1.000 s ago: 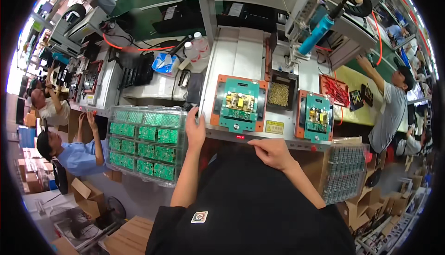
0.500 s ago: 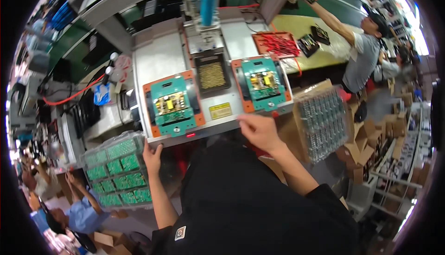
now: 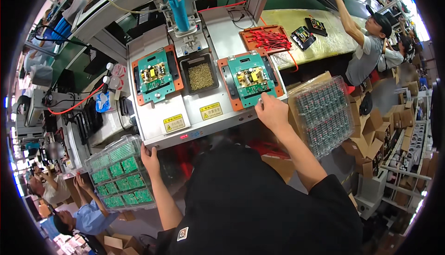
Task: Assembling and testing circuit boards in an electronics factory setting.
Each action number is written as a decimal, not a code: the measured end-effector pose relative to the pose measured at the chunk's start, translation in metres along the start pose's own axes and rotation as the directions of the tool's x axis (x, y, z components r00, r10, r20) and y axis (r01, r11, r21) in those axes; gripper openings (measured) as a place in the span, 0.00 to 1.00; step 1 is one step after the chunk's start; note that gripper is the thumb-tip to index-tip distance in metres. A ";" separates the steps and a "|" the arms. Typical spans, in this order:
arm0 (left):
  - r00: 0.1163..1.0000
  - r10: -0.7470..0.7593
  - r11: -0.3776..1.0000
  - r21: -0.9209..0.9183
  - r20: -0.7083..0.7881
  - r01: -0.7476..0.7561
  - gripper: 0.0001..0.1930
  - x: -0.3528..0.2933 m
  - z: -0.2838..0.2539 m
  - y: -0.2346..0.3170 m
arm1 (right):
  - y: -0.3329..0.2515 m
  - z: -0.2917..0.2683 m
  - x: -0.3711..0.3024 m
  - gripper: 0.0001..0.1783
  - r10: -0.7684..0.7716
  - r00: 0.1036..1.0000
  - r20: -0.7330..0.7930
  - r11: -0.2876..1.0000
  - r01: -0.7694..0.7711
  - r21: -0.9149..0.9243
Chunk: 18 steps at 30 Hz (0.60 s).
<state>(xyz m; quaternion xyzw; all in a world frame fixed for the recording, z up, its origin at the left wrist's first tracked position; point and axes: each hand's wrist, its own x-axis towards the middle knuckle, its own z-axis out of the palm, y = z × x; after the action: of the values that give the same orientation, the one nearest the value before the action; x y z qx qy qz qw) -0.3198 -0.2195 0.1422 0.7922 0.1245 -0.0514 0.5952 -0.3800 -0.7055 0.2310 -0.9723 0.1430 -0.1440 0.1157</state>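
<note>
Two teal fixtures [image 3: 168,91] on silver bench [image 3: 226,41], left grip [image 3: 151,163] loosely open, right grip [image 3: 274,115] unclear, cardboard boxes [image 3: 373,135] rightward

The black short-sleeved shirt [image 3: 269,199] bears a small patch [image 3: 182,233].

There are the wearer's two hands [image 3: 273,113], two green holders [image 3: 254,100] with one circuit board [image 3: 251,76] each, one black bin [image 3: 204,91], two yellow stickers [image 3: 211,111], one orange tray [image 3: 246,36], two bottles [image 3: 114,83].
</note>
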 end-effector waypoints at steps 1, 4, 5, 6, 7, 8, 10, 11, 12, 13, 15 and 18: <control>0.999 0.030 1.000 0.010 -0.037 -0.029 0.29 -0.001 0.001 -0.002 | 0.001 -0.002 0.000 0.15 -0.005 1.000 -0.002 1.000 0.005 0.006; 0.989 0.043 0.993 0.115 -0.141 -0.027 0.28 -0.016 0.014 0.025 | 0.012 -0.013 0.006 0.16 -0.031 0.985 0.169 0.976 -0.007 0.218; 0.979 0.025 0.978 0.207 -0.203 0.018 0.28 -0.023 0.018 0.036 | 0.017 -0.019 0.008 0.16 -0.061 0.985 0.162 0.971 0.021 0.238; 0.966 0.055 0.964 0.267 -0.253 0.015 0.29 -0.029 0.018 0.037 | 0.020 -0.022 0.009 0.17 -0.113 0.983 0.143 0.976 0.083 0.201; 0.956 0.085 0.974 0.227 -0.281 -0.020 0.29 -0.030 0.023 0.031 | 0.027 -0.024 0.010 0.18 -0.169 0.978 0.123 0.975 0.148 0.166; 0.958 0.106 0.967 0.253 -0.267 -0.037 0.28 -0.030 0.036 0.044 | 0.045 -0.025 0.013 0.20 -0.189 0.978 0.094 0.972 0.173 0.158; 0.961 0.114 0.973 0.224 -0.251 -0.057 0.27 -0.024 0.057 0.045 | 0.076 -0.034 0.025 0.22 -0.306 0.952 0.006 0.943 0.303 0.136; 0.955 0.118 0.980 0.185 -0.273 -0.069 0.26 -0.023 0.067 0.049 | 0.086 -0.046 0.037 0.22 -0.386 0.921 -0.053 0.915 0.389 0.104; 0.947 0.123 0.985 0.156 -0.296 -0.079 0.25 -0.026 0.074 0.057 | 0.092 -0.052 0.053 0.22 -0.434 0.892 -0.123 0.890 0.446 0.097; 0.940 0.127 0.988 0.127 -0.315 -0.091 0.24 -0.030 0.080 0.066 | 0.096 -0.054 0.073 0.22 -0.476 0.858 -0.193 0.863 0.498 0.083; 0.933 0.135 0.988 0.116 -0.335 -0.101 0.25 -0.033 0.090 0.076 | 0.094 -0.053 0.117 0.23 -0.363 0.889 -0.279 0.878 0.427 0.218; 0.951 0.147 0.988 0.076 -0.271 -0.131 0.25 -0.028 0.105 0.085 | 0.088 -0.030 0.195 0.20 -0.112 0.951 -0.287 0.770 0.266 0.580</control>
<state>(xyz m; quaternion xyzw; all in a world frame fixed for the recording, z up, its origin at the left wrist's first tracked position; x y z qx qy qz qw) -0.3174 -0.3461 0.1975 0.8150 0.1483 0.0979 0.5515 -0.2325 -0.8542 0.2839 -0.8675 0.0022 -0.3078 0.3908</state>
